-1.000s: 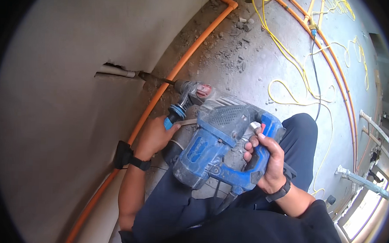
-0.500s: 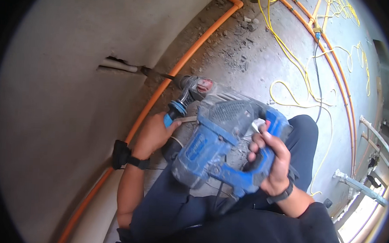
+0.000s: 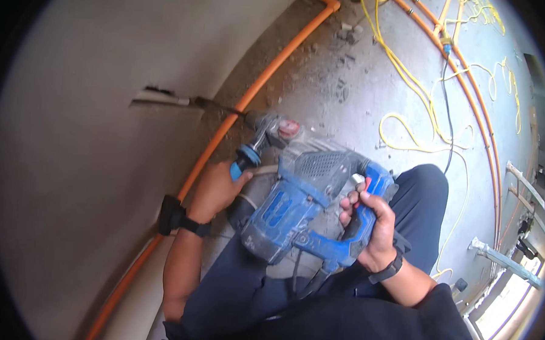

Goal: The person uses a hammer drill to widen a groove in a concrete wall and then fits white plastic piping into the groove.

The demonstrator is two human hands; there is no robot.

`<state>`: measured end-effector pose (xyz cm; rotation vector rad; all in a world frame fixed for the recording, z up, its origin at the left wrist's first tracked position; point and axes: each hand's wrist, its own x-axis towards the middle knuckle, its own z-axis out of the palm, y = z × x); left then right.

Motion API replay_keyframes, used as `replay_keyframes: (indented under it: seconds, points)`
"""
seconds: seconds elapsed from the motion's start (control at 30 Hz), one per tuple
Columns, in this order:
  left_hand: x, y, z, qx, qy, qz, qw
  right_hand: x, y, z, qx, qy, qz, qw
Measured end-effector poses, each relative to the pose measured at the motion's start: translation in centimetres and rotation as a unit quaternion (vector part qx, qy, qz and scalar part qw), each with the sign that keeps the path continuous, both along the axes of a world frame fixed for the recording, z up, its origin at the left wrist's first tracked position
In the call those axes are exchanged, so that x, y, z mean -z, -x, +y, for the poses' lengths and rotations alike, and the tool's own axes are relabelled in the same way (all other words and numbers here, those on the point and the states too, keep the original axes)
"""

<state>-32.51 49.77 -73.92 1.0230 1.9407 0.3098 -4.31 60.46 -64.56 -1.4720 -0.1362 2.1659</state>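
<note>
A blue and grey rotary hammer (image 3: pixel 289 213), dusty all over, lies across my lap with its bit (image 3: pixel 217 105) pointing left at the wall. My left hand (image 3: pixel 217 189) is wrapped round its side handle (image 3: pixel 247 158). Round the blue rear grip my right hand (image 3: pixel 376 226) is closed, fingers by the red trigger (image 3: pixel 364 189). The bit crosses over an orange pipe (image 3: pixel 251 91) and its tip meets a slot in the wall (image 3: pixel 160 97), where a pale pipe-like piece shows. Whether the tip touches that piece I cannot tell.
The grey wall (image 3: pixel 89 180) rises close on the left. Rubble (image 3: pixel 343 82) lies on the floor beyond the tool. Yellow cables (image 3: pixel 404 72) loop across the floor, and more orange pipes (image 3: pixel 471 87) run on the right. A dark cord (image 3: pixel 448 117) joins a plug there.
The rotary hammer's rear has shifted slightly left, and my right hand with it. The bit's tip stays at the wall slot. My left hand keeps its hold.
</note>
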Motion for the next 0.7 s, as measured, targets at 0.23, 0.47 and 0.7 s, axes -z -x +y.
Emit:
replay_keyframes:
  seconds: [0.23,0.47,0.7]
  points:
    - [-0.1,-0.4,1.0,0.0,-0.014,0.046,0.999,1.1,-0.9,-0.7,0.005,0.014,-0.024,1.0]
    - [0.0,-0.7,0.1,0.062,0.026,0.059,0.996,2.6,-3.2,-2.1,0.015,0.037,0.004,0.999]
    - [0.8,0.1,-0.2,0.037,0.042,0.053,0.997,3.1,-1.0,-1.9,-0.004,0.035,-0.037,0.999]
